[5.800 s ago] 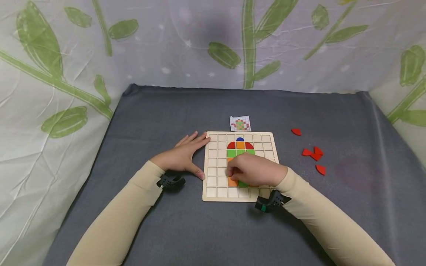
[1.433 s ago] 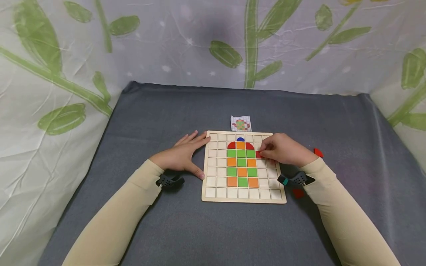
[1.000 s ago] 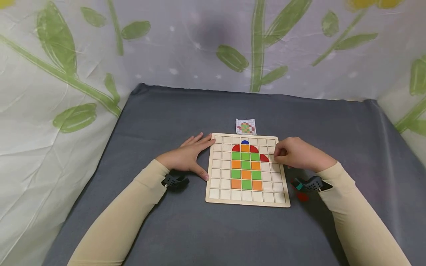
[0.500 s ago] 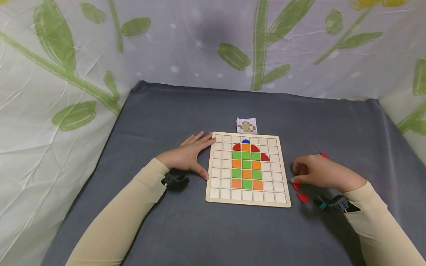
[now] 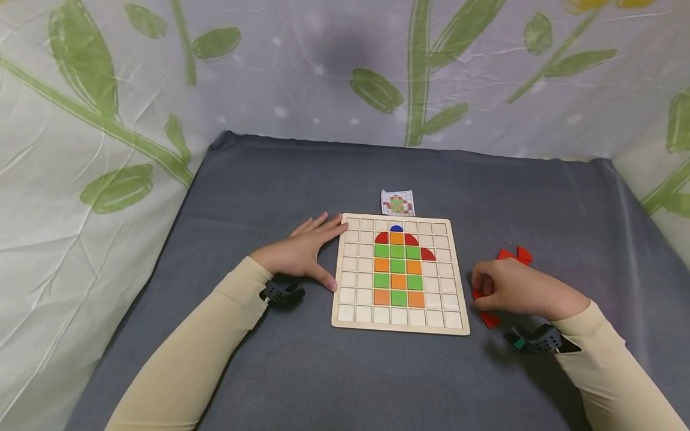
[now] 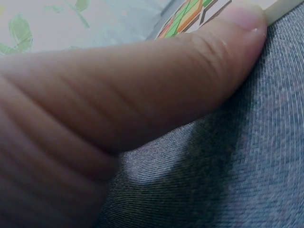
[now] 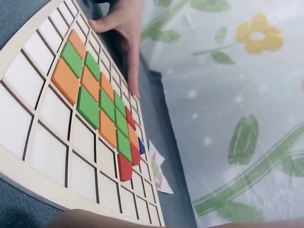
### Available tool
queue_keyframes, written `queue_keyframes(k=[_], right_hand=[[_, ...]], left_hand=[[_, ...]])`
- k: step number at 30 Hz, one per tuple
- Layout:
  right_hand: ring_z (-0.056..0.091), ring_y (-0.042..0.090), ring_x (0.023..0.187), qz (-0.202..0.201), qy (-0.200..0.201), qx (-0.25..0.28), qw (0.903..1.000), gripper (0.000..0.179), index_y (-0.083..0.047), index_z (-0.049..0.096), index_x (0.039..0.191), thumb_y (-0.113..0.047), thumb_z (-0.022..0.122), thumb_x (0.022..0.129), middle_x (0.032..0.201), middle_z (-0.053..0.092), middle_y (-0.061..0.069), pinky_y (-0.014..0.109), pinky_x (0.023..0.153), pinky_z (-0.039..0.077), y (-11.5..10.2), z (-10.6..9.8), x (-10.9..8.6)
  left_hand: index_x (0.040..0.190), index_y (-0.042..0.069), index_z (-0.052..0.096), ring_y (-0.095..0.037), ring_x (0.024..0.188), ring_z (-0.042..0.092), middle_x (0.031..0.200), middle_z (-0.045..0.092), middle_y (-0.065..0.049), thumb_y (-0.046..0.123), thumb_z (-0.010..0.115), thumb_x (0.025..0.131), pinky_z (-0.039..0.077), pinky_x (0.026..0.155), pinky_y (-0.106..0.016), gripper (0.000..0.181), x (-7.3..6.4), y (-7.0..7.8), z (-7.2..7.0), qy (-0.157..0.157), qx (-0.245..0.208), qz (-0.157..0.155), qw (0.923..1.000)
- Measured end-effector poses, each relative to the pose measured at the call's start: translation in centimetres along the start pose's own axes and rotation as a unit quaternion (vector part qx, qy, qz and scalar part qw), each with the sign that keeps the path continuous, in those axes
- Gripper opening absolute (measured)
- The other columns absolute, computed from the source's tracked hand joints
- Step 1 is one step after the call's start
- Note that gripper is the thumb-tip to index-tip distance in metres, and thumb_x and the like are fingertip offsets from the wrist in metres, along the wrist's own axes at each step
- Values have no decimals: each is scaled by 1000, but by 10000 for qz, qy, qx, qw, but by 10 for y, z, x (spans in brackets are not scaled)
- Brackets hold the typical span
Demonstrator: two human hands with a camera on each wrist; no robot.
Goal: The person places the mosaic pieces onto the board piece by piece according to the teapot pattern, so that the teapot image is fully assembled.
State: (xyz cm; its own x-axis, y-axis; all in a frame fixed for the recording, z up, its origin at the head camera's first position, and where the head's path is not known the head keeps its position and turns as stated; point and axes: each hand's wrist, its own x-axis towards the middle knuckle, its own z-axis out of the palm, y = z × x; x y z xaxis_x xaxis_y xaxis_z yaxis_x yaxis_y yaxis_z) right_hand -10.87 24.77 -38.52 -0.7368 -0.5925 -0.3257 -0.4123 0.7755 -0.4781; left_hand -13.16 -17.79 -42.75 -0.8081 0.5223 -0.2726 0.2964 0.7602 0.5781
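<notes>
A wooden grid board (image 5: 354,312) lies on the table, its squares partly filled with green and orange square tiles, red quarter-circle tiles and a blue half-circle tile (image 5: 396,228) near the top. My left hand (image 5: 302,251) is spread at the board's left edge, thumb and fingertips touching the rim; the left wrist view shows its thumb (image 6: 190,71) against the edge. To the right of the board, my right hand (image 5: 525,290) has curled fingers, with thumb and forefinger pinching a red quarter-circle tile (image 5: 477,294). Its fingertips are out of sight in the right wrist view.
Another red tile (image 5: 490,320) lies just below the right hand, and further ones (image 5: 524,255) lie beyond it. A small printed pattern card (image 5: 398,203) sits behind the board. Grey cloth (image 5: 302,371) covers the table, with a leaf-printed curtain (image 5: 302,72) behind.
A red quarter-circle tile was set into the board right of the green row. My right hand then let go, moved right and down to the loose red tiles. The left hand stayed put.
</notes>
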Motion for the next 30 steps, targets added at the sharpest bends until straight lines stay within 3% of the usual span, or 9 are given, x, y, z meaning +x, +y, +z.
queue_keyframes(k=[6, 16, 24, 30], right_hand=[[55, 6, 64, -135, 178, -148, 9996, 12, -12, 71, 89, -1, 73, 85, 72, 63, -10, 25, 61, 49, -3, -7, -1], [63, 10, 72, -209, 1029, 26, 9945, 10, -9, 75, 97, -2, 77, 91, 85, 71, -4, 28, 64, 55, -23, -15, 11], [58, 11, 68, -273, 1128, 77, 9932, 6, -10, 73, 93, -6, 76, 94, 78, 69, -4, 26, 59, 49, -28, -8, 31], [56, 13, 68, -60, 1043, 156, 9944, 5, -12, 72, 93, -10, 77, 95, 79, 68, -5, 28, 59, 48, -25, -3, 36]], left_hand=[[170, 24, 18, -21, 163, -11, 177, 2, 6, 58, 96, 67, -7, 131, -47, 134, 0, 2, 0, -5, -21, -3, 10000], [170, 21, 19, -24, 163, -10, 177, 4, 3, 56, 97, 66, -7, 131, -49, 135, -1, 2, -1, 29, -56, 67, 10000], [171, 23, 18, -23, 163, -11, 177, 3, 4, 59, 96, 66, -7, 131, -48, 135, 1, -1, 1, -23, 19, 30, 10000], [170, 21, 19, -25, 163, -9, 177, 5, 2, 57, 97, 66, -7, 131, -49, 134, 0, 0, 0, 25, -29, 64, 10000]])
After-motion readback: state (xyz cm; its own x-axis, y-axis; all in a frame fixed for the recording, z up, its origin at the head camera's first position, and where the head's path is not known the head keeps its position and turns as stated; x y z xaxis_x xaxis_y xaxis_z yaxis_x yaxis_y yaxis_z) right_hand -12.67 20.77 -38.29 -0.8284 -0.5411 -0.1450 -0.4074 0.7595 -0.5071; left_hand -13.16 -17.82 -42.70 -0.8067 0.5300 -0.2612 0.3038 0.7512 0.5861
